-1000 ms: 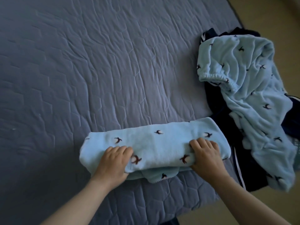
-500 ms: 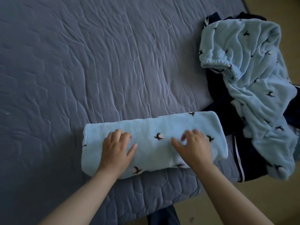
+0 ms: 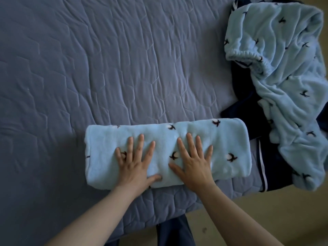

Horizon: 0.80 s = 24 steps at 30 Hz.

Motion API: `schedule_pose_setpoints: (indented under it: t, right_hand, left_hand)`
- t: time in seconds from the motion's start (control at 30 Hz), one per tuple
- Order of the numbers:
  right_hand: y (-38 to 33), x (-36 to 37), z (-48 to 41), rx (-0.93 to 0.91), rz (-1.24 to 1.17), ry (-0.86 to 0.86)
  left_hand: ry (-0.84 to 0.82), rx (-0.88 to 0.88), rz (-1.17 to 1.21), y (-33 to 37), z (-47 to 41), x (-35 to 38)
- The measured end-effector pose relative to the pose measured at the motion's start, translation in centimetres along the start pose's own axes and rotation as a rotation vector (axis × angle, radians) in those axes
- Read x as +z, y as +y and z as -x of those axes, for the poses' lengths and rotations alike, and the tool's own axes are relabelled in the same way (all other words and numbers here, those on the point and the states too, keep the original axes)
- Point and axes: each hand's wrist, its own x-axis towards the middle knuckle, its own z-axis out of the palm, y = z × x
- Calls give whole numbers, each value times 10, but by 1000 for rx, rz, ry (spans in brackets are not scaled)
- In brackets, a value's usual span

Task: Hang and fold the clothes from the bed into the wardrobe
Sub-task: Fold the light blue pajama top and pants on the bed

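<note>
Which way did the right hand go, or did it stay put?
Yes. The right hand slid from the right end of the folded blue garment toward its middle, farther from the dark clothes, and presses flat on top.

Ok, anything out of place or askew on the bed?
The folded fleece lies neat under left hand and right hand. Only the unfolded fleece and dark garment look untidy, heaped on the bed, apparently draping over its right edge.

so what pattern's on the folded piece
The folded piece is light blue with small dark birds; head view.
</note>
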Motion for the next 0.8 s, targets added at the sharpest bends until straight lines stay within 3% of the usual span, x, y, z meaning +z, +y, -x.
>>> schedule_pose_setpoints:
  t: [0.17, 0.5, 0.67, 0.8]
  right_hand:
    - [-23, -6, -13, -51, -56, 113]
    - [1, 35, -28, -39, 36, 94]
    - [-20, 18, -29, 72, -35, 60]
    - [-64, -5, -23, 31, -176, 137]
  left_hand:
    - [-19, -1, -32, 6, -9, 4]
    - [121, 33, -22, -39, -1, 28]
    - [390, -157, 362, -72, 47, 32]
    - [343, -428, 828, -102, 70, 26]
